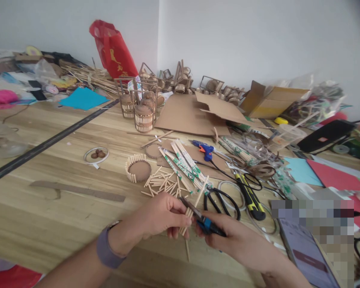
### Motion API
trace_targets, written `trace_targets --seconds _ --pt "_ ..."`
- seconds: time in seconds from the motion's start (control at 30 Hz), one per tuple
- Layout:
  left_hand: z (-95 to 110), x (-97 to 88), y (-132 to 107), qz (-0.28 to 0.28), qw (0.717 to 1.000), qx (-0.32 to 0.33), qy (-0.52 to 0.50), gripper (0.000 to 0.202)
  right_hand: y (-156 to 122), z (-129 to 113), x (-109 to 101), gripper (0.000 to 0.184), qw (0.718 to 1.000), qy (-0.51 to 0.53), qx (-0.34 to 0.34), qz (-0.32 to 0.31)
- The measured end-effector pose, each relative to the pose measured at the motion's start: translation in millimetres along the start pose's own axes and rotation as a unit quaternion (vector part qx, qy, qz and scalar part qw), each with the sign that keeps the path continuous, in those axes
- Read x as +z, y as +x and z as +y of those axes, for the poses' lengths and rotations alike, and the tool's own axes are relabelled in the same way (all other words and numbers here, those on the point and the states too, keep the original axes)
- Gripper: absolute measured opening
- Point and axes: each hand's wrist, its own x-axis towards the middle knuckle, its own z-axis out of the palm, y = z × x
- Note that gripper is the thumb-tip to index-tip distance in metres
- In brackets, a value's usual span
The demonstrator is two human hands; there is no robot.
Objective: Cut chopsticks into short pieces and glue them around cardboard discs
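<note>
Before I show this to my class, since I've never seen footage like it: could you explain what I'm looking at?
There is no machine here, just a person's two bare hands. The single picture comes from a camera worn on that person's head, looking forward and down.

The left hand, with a purple band on its wrist, holds a few thin sticks. The right hand grips a blue-handled cutting tool, its metal end close by those sticks.

On the wooden table, just beyond the hands, lie a pile of short sticks and a round piece partly walled with sticks. Nearby are a blue glue gun and a yellow-and-black knife. Farther back stand small handled baskets.
</note>
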Motion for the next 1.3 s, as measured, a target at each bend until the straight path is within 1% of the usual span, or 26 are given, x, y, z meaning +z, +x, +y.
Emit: trace_targets --seconds 0.13,0.27,0.5,0.7,0.83,0.93,1.03,1.13,1.23,1.3 --pt "0 0.2 -1 0.002 1.000 0.000 0.007 0.028 0 -2 2 0.022 0.999 -0.032 -0.003 0.013" --pt "-2 -1.0 -1 0.003 1.000 -0.001 0.012 0.028 2 -4 5 0.018 0.997 -0.070 0.016 0.038" --pt "-2 -1.2 -3 0.000 1.000 0.011 0.028 0.030 3 -5 6 0.018 0.991 -0.128 0.034 0.036" --pt "2 0.8 -4 0.013 0.998 0.022 0.052 0.030 7 -1 13 0.019 0.990 -0.122 0.030 0.065" --pt "5 1.0 -5 0.024 0.998 0.020 0.063 0.032 10 3 21 0.018 0.989 -0.107 0.036 0.100" --pt "4 -0.1 -5 0.029 0.997 0.021 0.072 0.031 10 3 23 0.022 0.987 -0.103 0.040 0.113" --pt "3 -0.9 -5 0.036 0.995 0.025 0.085 0.029 8 0 20 0.027 0.991 -0.089 0.026 0.097" --pt "4 0.1 -4 0.031 0.996 0.027 0.078 0.029 6 -4 14 0.028 0.996 -0.062 0.006 0.069" --pt "6 2.7 -5 0.024 0.998 0.024 0.061 0.030 4 -6 8 0.030 0.999 -0.032 0.013 0.027" --pt "7 4.2 -5 0.019 0.998 0.019 0.055 0.031 3 -5 6 0.031 1.000 -0.014 0.017 0.010"
